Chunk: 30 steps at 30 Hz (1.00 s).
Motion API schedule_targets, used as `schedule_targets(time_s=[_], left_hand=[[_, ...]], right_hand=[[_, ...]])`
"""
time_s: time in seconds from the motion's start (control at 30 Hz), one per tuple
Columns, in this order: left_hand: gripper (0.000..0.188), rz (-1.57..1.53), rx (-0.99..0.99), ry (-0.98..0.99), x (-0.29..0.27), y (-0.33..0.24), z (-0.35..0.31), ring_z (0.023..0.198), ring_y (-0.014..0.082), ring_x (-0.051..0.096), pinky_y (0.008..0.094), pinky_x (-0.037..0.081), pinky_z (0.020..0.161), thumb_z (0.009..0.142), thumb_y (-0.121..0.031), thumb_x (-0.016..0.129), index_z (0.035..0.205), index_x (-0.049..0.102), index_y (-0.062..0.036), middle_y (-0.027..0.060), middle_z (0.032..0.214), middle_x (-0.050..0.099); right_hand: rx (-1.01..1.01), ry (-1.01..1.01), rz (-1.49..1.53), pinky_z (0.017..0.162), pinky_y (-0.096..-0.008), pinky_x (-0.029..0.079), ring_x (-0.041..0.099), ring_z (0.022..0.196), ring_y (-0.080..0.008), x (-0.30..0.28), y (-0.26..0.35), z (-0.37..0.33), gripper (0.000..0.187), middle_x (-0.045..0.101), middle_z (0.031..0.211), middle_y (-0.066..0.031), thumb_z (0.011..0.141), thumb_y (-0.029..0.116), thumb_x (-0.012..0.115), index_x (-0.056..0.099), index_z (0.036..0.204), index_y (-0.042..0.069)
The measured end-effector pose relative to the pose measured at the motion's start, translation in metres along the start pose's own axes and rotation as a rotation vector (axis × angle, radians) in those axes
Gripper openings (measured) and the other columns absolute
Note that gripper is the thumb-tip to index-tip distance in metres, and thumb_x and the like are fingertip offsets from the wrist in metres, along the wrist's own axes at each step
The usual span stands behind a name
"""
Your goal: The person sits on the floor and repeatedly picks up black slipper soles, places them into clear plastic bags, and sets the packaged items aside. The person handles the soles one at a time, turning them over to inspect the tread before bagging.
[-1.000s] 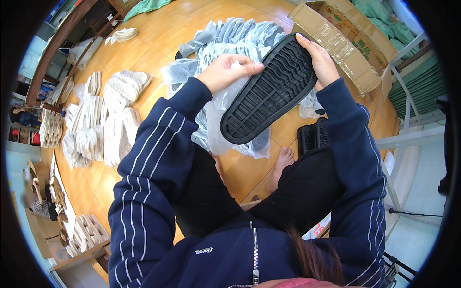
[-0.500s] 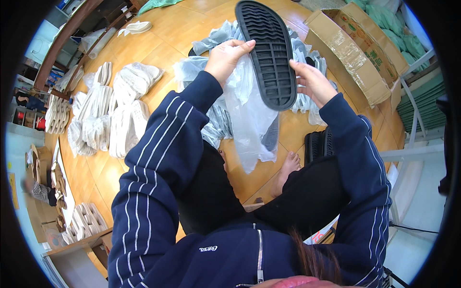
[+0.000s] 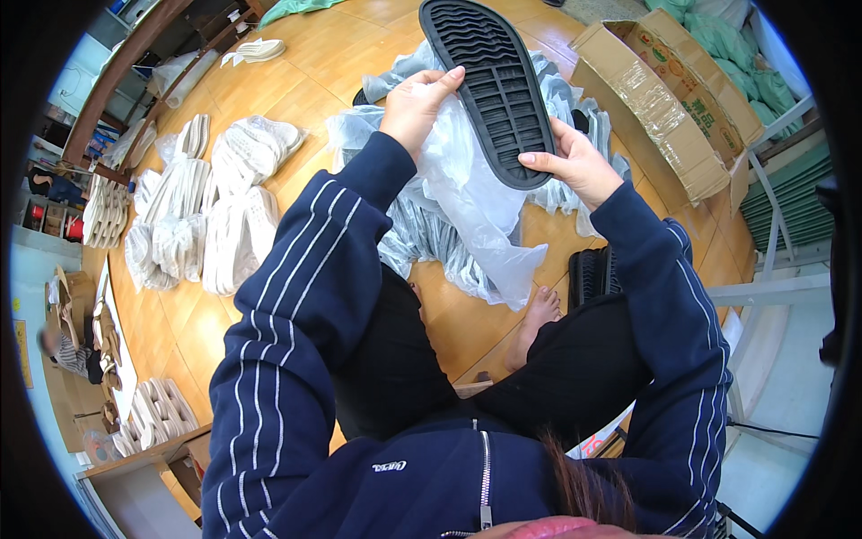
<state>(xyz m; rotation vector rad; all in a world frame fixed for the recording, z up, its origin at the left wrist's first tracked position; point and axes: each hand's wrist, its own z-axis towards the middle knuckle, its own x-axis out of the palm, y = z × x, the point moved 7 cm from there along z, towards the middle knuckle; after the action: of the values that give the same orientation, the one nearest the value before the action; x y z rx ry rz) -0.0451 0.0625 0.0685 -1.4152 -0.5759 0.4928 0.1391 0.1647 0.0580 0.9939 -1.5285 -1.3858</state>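
Note:
A black ribbed shoe sole (image 3: 489, 85) is held up in front of me, its grooved face showing. My left hand (image 3: 417, 112) pinches its left edge with the thumb on the face, and a thin clear plastic bag (image 3: 480, 211) hangs from the same hand behind the sole. My right hand (image 3: 579, 166) grips the sole's lower right end, thumb on the ribbed face and fingers behind. Below, on the floor, lie plastic-wrapped bundles of soles (image 3: 417, 234), partly hidden by the bag. More black soles (image 3: 588, 274) rest beside my right foot.
Bagged white soles (image 3: 238, 225) lie on the tiled floor (image 3: 305, 90) to the left. An open cardboard box (image 3: 673, 117) stands at the far right, near a metal frame (image 3: 772, 287). Another person (image 3: 67, 355) is at the far left, beside stacked pale soles (image 3: 162, 413).
The sole has shifted slightly up and left and tilted more. My right thumb has moved from its edge onto its face. The hanging bag has swung to the right.

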Motion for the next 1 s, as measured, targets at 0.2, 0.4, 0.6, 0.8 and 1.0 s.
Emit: schedule_targets(time_s=[0.2, 0.4, 0.6, 0.8, 1.0], left_hand=[[0.036, -0.108, 0.005, -0.011, 0.000, -0.003, 0.000, 0.078, 0.0072, 0.056, 0.0226, 0.045, 0.071, 0.086, -0.035, 0.074, 0.092, 0.066, -0.0004, 0.0000, 0.083, 0.063], [0.066, 0.030, 0.091, -0.121, 0.003, 0.000, -0.001, 0.099, 0.0182, 0.061, 0.0265, 0.046, 0.088, 0.086, -0.048, 0.070, 0.121, 0.058, 0.0072, 0.0122, 0.106, 0.066], [0.094, -0.249, -0.200, 0.165, 0.033, 0.022, -0.001, 0.115, 0.0244, 0.058, 0.0379, 0.046, 0.099, 0.085, -0.079, 0.040, 0.126, 0.053, 0.0048, 0.0176, 0.124, 0.059], [0.079, -0.618, -0.163, 0.215, 0.017, 0.017, 0.013, 0.101, 0.0242, 0.065, 0.0382, 0.053, 0.090, 0.087, -0.073, 0.045, 0.125, 0.056, -0.0046, 0.0143, 0.116, 0.064], [0.080, -0.393, -0.157, 0.099, 0.022, -0.004, -0.005, 0.113, 0.0198, 0.059, 0.0309, 0.044, 0.099, 0.091, -0.070, 0.042, 0.134, 0.051, -0.0041, 0.0090, 0.128, 0.060]], right_hand=[[-0.063, -0.011, -0.006, 0.097, -0.0275, 0.045, 0.060, 0.108, -0.0128, -0.002, 0.006, 0.001, 0.065, 0.062, 0.121, -0.0071, 0.082, 0.010, 0.076, 0.043, 0.136, -0.003], [-0.221, -0.182, -0.192, 0.087, -0.0274, 0.049, 0.062, 0.098, -0.0138, -0.010, 0.010, 0.002, 0.053, 0.063, 0.113, -0.0069, 0.079, 0.008, 0.074, 0.053, 0.127, -0.001], [-0.573, -0.208, -1.020, 0.068, -0.0299, 0.049, 0.057, 0.074, -0.0230, 0.043, 0.053, -0.022, 0.047, 0.056, 0.089, -0.0093, 0.077, 0.018, 0.076, 0.062, 0.120, 0.005], [-0.542, -0.186, -0.667, 0.068, -0.0239, 0.045, 0.055, 0.073, -0.0123, 0.036, 0.061, -0.018, 0.035, 0.057, 0.089, -0.0025, 0.088, 0.022, 0.069, 0.061, 0.118, 0.006], [-0.088, -0.169, -0.049, 0.062, -0.0232, 0.047, 0.055, 0.071, -0.0078, -0.006, 0.019, 0.002, 0.033, 0.060, 0.085, 0.0000, 0.098, 0.035, 0.054, 0.061, 0.105, 0.004]])
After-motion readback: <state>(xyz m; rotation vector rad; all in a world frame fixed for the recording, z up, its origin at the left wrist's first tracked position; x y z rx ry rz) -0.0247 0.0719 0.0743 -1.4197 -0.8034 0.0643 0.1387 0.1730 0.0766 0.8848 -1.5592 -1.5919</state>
